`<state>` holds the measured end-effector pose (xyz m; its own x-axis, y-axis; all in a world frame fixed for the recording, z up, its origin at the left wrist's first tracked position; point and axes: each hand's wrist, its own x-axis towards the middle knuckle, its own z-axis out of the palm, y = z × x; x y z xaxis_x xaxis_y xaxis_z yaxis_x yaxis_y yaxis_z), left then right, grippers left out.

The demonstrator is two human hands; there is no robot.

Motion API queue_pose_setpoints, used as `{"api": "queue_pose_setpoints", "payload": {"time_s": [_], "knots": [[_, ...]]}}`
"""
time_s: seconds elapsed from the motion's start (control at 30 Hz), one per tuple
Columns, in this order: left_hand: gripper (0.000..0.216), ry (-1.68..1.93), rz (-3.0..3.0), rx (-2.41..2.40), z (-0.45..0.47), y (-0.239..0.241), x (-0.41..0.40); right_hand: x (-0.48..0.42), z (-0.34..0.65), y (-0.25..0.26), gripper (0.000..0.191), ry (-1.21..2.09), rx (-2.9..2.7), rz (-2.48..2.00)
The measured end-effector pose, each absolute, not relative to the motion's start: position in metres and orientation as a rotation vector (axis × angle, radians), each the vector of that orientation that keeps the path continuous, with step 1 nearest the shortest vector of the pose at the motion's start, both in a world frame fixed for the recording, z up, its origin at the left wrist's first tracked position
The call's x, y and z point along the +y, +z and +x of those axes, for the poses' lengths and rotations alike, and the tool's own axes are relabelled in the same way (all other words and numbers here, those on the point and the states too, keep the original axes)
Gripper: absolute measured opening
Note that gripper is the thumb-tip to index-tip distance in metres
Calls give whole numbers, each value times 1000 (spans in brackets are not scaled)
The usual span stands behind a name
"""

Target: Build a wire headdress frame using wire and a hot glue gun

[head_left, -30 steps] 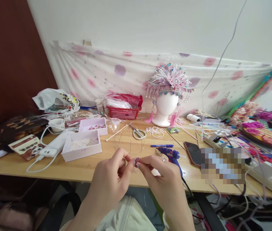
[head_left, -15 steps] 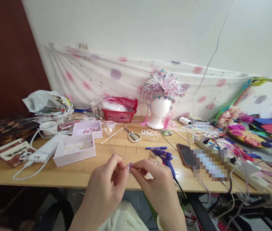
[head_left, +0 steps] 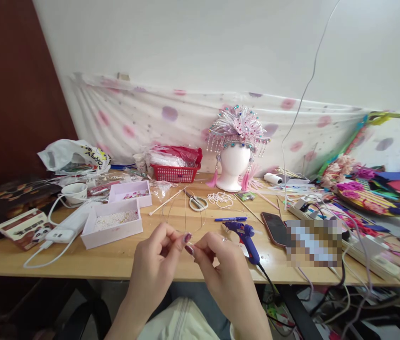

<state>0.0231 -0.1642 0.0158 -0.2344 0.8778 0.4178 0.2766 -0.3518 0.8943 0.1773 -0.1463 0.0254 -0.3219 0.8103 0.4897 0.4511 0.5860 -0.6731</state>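
My left hand (head_left: pixel 157 264) and my right hand (head_left: pixel 217 269) meet above the table's near edge, fingertips pinched together on a thin wire loop (head_left: pixel 185 212) that arches away over the wooden table (head_left: pixel 122 255). Whatever small piece sits between the fingertips is too tiny to make out. A blue glue gun (head_left: pixel 244 233) lies just right of my right hand. A white box of pearl beads (head_left: pixel 113 222) sits to the left.
A beaded pink headdress on a white foam head (head_left: pixel 237 146) stands at the back. Scissors (head_left: pixel 196 202), a blue pen (head_left: pixel 230 219), a phone (head_left: pixel 274 227), a red basket (head_left: pixel 174 172), a power bank with cable (head_left: pixel 68 224) and tangled cords at right crowd the table.
Both hands stay pinched on the wire, shifting slightly as the fingertips work. The camera view dropped and drifted a little; the table items have not moved.
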Motion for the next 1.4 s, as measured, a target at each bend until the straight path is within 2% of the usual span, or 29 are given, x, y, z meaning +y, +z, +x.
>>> {"api": "queue_pose_setpoints", "payload": {"time_s": [0.1,0.27,0.4,0.53,0.77,0.9,1.1,1.4], "knots": [[39,1629,1165,1128,23,13,-158,-142,178,22,30,978,-1782,-880],[48,1384,983,889,19,11,-150,-128,173,8,28,1856,-1231,-407],[38,1107,828,679,11,15,-148,-121,168,1,24,2111,-1136,-244],[30,942,680,459,5,13,-145,-121,161,-1,17,2190,-1014,-104],[20,1005,473,176,15,7,-149,-130,151,-4,12,2152,-799,60],[20,996,429,98,19,5,-146,-127,152,-12,8,2169,-690,134],[24,842,473,99,18,-1,-137,-117,165,-21,16,2259,-693,196],[25,848,426,106,25,7,-137,-110,175,-24,14,2237,-587,234]]}}
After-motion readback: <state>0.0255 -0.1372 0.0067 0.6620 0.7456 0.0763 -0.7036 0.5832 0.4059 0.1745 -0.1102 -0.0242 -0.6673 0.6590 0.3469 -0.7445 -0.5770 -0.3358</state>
